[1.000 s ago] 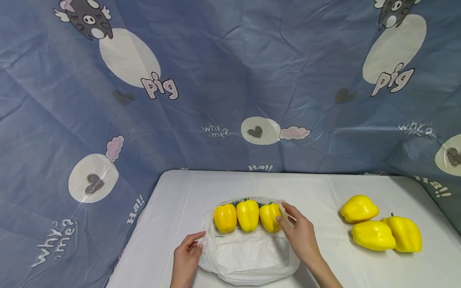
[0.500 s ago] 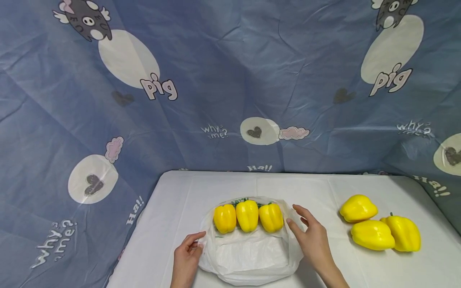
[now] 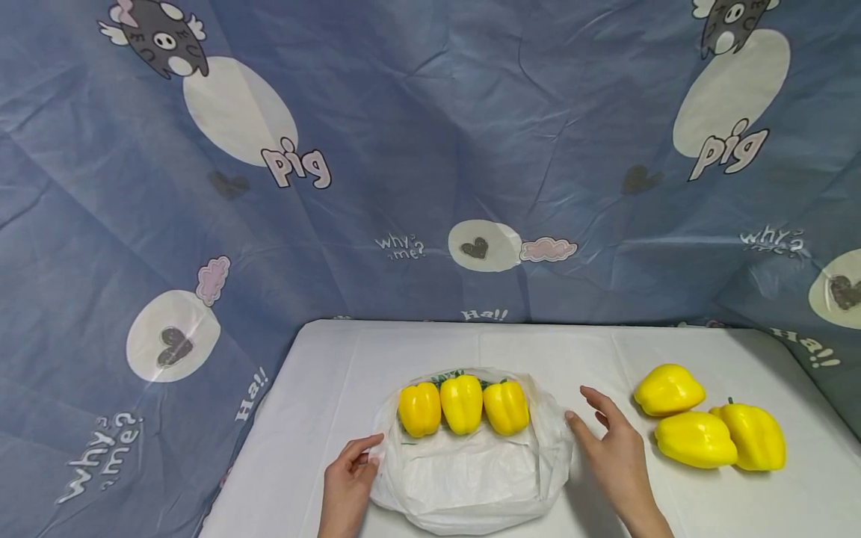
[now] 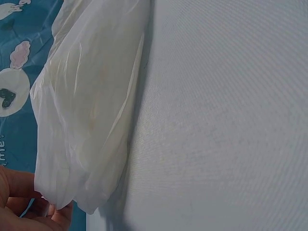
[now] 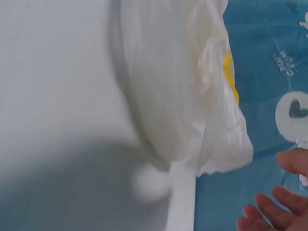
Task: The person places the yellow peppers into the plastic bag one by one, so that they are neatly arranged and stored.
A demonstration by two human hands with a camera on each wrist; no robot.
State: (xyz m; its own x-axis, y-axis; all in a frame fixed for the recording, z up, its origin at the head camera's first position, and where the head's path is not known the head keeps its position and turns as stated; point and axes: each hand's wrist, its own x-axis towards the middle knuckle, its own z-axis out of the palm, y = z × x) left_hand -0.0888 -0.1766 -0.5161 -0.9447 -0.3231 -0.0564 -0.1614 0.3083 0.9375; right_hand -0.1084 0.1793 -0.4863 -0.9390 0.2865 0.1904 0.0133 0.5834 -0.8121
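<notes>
A white plastic bag (image 3: pixel 471 478) lies with its mouth spread wide on the table. Three yellow bell peppers sit in a row at its far side: a left pepper (image 3: pixel 420 409), a middle pepper (image 3: pixel 463 404) and a right pepper (image 3: pixel 507 407). My left hand (image 3: pixel 348 478) pinches the bag's left edge between thumb and fingers; the left wrist view shows the bag's side (image 4: pixel 91 106) hanging from that grip. To the right of the bag, my right hand (image 3: pixel 615 448) is apart from it, thumb and fingers spread and holding nothing.
Three more bell peppers lie grouped on the right of the white table (image 3: pixel 558 351): a back one (image 3: pixel 670 389), a front one (image 3: pixel 696 440) and one with its stem up (image 3: pixel 755 437). A blue patterned cloth (image 3: pixel 430 149) hangs behind the table.
My right hand has let go of the right pepper, which now sits in the bag, and has moved right, past the bag's edge. The left hand has stayed in place.
</notes>
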